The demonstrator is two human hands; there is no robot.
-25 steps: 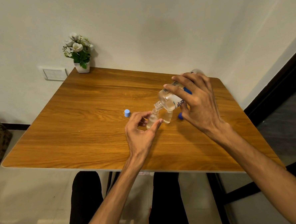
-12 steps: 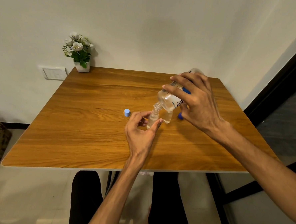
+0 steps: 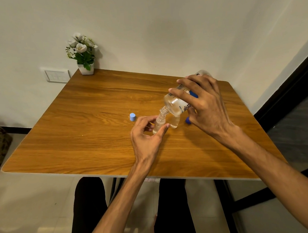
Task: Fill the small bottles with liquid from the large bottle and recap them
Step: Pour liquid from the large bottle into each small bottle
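Nearest me, my left hand point(image 3: 148, 134) pinches a small bottle point(image 3: 159, 124) upright on the wooden tabletop point(image 3: 96, 134), steadying it under the pour. Just right and slightly farther, my right hand point(image 3: 203, 106) wraps the large bottle point(image 3: 176, 103), tipped neck-down so its mouth meets the small bottle's opening. A second small bottle point(image 3: 175, 122) stands just behind. A light blue cap point(image 3: 132, 117) lies left; a darker blue cap point(image 3: 187, 120) lies right. Against half a second ago, nothing has visibly shifted; the pour continues.
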